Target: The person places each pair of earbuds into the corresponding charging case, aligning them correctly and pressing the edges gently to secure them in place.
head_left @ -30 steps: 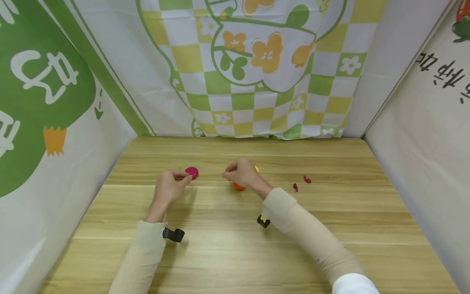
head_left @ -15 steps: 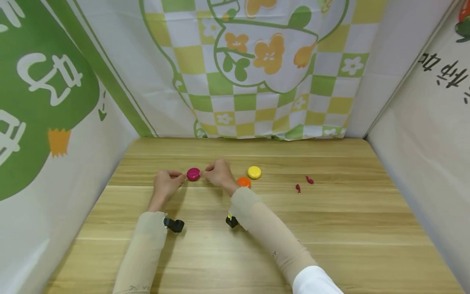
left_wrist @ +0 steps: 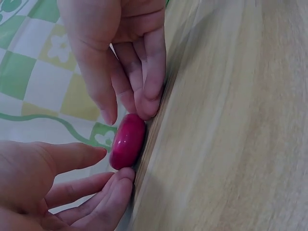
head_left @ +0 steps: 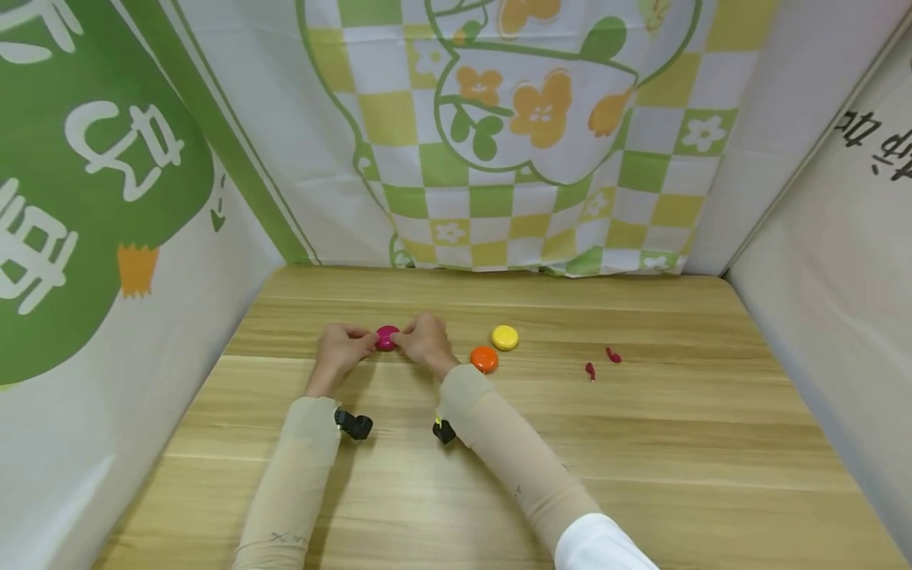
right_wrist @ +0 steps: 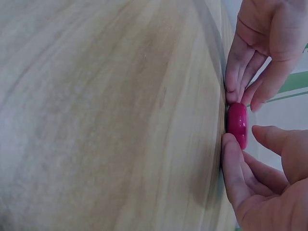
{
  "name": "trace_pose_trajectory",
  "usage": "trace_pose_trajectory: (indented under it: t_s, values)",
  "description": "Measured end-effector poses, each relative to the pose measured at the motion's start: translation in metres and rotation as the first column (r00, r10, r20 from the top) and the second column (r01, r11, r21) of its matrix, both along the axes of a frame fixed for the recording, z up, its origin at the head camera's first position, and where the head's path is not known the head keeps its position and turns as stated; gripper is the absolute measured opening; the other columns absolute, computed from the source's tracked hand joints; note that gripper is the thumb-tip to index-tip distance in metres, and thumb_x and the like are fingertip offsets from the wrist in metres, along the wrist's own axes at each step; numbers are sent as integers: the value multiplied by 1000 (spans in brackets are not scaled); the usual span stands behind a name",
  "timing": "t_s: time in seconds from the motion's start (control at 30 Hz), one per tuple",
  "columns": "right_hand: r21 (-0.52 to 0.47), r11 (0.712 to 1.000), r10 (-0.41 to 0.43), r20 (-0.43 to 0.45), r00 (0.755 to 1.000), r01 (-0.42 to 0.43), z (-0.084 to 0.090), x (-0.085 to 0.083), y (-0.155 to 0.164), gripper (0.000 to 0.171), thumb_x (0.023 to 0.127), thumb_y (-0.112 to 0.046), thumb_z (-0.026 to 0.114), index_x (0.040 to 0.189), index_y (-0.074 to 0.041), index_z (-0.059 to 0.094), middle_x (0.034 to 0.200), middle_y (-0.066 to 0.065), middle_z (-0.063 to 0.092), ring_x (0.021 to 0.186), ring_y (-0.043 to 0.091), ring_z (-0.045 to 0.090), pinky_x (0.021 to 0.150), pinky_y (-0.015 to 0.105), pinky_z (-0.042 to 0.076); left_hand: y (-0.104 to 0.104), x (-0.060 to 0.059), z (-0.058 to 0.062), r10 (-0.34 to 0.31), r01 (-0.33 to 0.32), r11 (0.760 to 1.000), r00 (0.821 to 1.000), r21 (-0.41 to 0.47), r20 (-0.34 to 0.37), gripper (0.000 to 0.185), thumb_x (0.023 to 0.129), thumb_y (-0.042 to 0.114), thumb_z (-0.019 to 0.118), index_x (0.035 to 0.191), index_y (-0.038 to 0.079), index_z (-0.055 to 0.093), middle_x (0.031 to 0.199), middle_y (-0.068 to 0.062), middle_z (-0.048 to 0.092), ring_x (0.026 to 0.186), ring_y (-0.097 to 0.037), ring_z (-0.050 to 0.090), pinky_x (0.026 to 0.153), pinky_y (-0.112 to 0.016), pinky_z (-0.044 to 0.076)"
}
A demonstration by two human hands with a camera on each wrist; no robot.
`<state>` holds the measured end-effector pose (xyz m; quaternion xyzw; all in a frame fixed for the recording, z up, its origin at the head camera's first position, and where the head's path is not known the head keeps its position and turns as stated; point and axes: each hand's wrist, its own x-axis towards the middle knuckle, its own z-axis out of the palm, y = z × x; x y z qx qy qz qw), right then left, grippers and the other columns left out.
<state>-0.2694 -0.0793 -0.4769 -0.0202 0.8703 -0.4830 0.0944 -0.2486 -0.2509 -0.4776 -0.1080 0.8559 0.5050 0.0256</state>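
- Magenta disc (head_left: 387, 338) lies flat on the desk (head_left: 641, 459), far left of centre.
- Left hand (head_left: 343, 348) and right hand (head_left: 425, 342) flank it, fingertips pinching its rim.
- Orange disc (head_left: 484, 359) and yellow disc (head_left: 505, 337) lie just right.

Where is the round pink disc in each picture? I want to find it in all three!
Head view: the round glossy pink disc lies on the wooden table, left of centre, between the left hand and right hand.
Left wrist view: the disc sits centre-left, at the table's edge in the picture.
Right wrist view: the disc is far right, mid-height.
Shared landmark: fingers of both hands flank the disc in every view.
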Motion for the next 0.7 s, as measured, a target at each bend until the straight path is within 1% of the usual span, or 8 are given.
trace_pose_trajectory:
  t_s: [0.07,0.2,0.3,0.4,0.5,0.57,0.67,0.7]
  values:
    - [0,1000,-19,-1,1000,19,-1,0,0,18,97,-20,79,93,-3,85,79,9,81,62,7,58,56,15,41,1,-1,-1,-5,5,1000,1000,-12,3,34,99,20,73,116,-10,75,88,-12,81,73,-5,70,62,-13,54]
    - [0,999,-38,-22,999,38,-1,1,1,17,96,-21,80,97,-4,85,77,7,81,63,7,60,58,15,43,2,-1,-2,-7,7,1000,1000,-3,20,35,99,21,74,116,-10,74,84,-7,80,72,-4,70,65,-14,56]
    - [-7,1000,-25,-36,999,25,3,3,4,17,96,-21,80,98,-5,85,79,7,81,66,9,64,60,14,44,3,2,1,-3,2,999,1000,46,25,36,99,20,75,116,-12,74,85,-5,79,74,-4,71,69,-15,60]
    - [-29,999,13,-51,999,-14,12,4,9,17,96,-19,80,99,-3,84,84,11,82,71,16,73,59,13,48,4,5,6,-10,7,989,1000,149,25,38,99,18,75,119,-15,71,85,-3,78,77,-5,73,74,-17,63]
    - [-9,997,78,-83,993,-79,24,5,18,16,96,-18,79,98,-3,85,89,13,83,77,21,78,56,13,49,5,10,13,-48,39,969,998,245,30,42,100,16,75,125,-16,68,86,1,77,81,-6,75,81,-20,65]
    - [22,992,124,-108,986,-123,33,6,27,16,97,-19,79,97,-4,85,89,13,83,77,20,77,55,13,48,5,13,20,-83,69,954,996,292,39,45,101,18,74,129,-16,66,87,1,78,84,-7,76,86,-24,65]
    - [75,979,197,-136,971,-188,50,8,42,17,96,-22,79,96,-6,86,86,10,83,72,12,71,56,14,48,7,19,30,-144,116,935,988,334,60,48,101,21,74,133,-14,64,93,-1,80,90,-9,78,96,-31,64]
    - [78,974,221,-137,966,-212,56,9,47,18,97,-22,78,97,-6,85,86,10,83,71,10,71,57,15,50,8,20,33,-163,130,926,984,354,65,50,101,21,74,134,-14,63,95,-2,81,91,-10,78,98,-33,63]
